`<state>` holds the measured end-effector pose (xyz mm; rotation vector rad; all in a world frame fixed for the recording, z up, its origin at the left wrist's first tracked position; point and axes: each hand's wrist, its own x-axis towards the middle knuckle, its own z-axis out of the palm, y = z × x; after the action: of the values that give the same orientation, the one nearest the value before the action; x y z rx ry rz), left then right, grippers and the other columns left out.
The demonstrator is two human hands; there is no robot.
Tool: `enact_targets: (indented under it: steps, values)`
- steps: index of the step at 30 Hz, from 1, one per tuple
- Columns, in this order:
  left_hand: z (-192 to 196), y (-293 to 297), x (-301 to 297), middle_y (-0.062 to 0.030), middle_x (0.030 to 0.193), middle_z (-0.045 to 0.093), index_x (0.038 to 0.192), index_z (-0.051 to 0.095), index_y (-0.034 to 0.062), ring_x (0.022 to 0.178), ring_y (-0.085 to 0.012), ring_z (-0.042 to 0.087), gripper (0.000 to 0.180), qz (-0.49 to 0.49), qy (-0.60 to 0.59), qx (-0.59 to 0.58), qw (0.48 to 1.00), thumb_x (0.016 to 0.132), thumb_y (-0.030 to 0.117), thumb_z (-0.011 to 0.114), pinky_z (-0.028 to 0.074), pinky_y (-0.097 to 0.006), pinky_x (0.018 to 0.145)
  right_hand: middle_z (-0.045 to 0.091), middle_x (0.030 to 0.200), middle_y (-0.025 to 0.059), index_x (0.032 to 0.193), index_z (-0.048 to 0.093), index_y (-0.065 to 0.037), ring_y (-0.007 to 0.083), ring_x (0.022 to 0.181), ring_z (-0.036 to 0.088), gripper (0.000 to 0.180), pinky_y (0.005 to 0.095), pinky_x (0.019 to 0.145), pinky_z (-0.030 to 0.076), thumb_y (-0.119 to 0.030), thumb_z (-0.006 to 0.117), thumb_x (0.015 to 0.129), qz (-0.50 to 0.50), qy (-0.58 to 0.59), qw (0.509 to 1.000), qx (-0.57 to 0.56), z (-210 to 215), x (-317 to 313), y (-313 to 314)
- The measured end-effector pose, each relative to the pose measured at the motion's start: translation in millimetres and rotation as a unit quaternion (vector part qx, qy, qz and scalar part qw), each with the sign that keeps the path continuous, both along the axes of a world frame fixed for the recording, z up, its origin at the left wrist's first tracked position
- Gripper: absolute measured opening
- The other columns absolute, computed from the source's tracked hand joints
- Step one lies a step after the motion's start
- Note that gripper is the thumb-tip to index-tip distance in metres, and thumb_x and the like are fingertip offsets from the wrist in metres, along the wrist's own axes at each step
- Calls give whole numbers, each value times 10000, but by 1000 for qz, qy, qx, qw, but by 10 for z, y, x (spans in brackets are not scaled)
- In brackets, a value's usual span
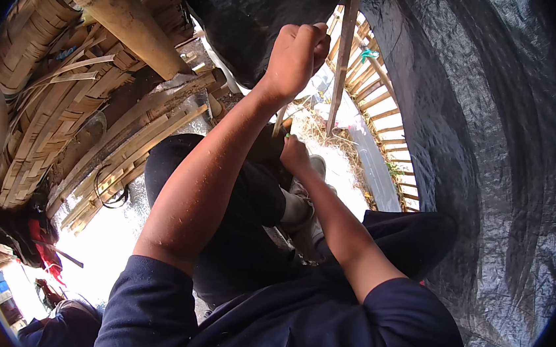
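Note:
My left hand is raised and closed in a fist on a thin bamboo strip that runs down past my wrist. A taller bamboo slat stands upright just right of that fist. Lower down, my right hand is shut on a small tool with a green end, held against the bottom of the strip; the tool's shape is mostly hidden. Both hands work above my bent knees in dark trousers, next to my grey shoe.
Black plastic sheeting fills the right side and top. A thick bamboo pole and woven bamboo mats lie at the left. A bamboo slat fence stands beyond the hands. A red and black bag sits at lower left.

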<state>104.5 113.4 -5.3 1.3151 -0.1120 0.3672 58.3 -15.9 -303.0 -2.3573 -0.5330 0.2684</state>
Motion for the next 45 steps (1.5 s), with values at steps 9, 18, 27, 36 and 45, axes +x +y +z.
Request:
enact_targets:
  steps: [9,18,27,36,45]
  values:
    - [-68,122,-31,40,472,198,525,233,141,433,-87,173,426,6,1,-45,999,884,348,333,160,-289,442,612,815,327,862,572,71,461,829,616,325,517,757,479,-210,423,932,-73,73,994,-31,526,77,-128]
    - [-145,68,0,-5,468,304,553,341,50,425,-103,260,438,-42,-1,-29,999,929,270,308,242,-284,433,631,859,295,930,542,70,423,875,637,182,458,784,516,-29,499,784,-31,62,992,-104,338,92,-76]
    - [-123,71,16,-26,474,347,572,341,40,425,-111,287,391,11,0,12,1000,910,236,313,249,-289,433,639,894,293,864,608,67,397,894,646,173,432,813,523,-28,547,733,35,76,984,-155,225,350,-86]
    - [-109,65,-22,-11,476,316,569,317,55,430,-106,264,383,9,1,-2,1000,908,233,321,246,-290,434,640,926,303,927,630,89,390,935,641,280,409,853,511,-98,571,728,161,89,950,-253,548,600,-36]
    - [-55,71,-153,-2,490,358,570,349,50,459,-92,300,415,-30,10,23,999,923,268,333,254,-284,460,616,1008,314,1022,589,85,409,1004,606,296,439,874,489,-83,493,798,88,137,973,-166,533,326,34]
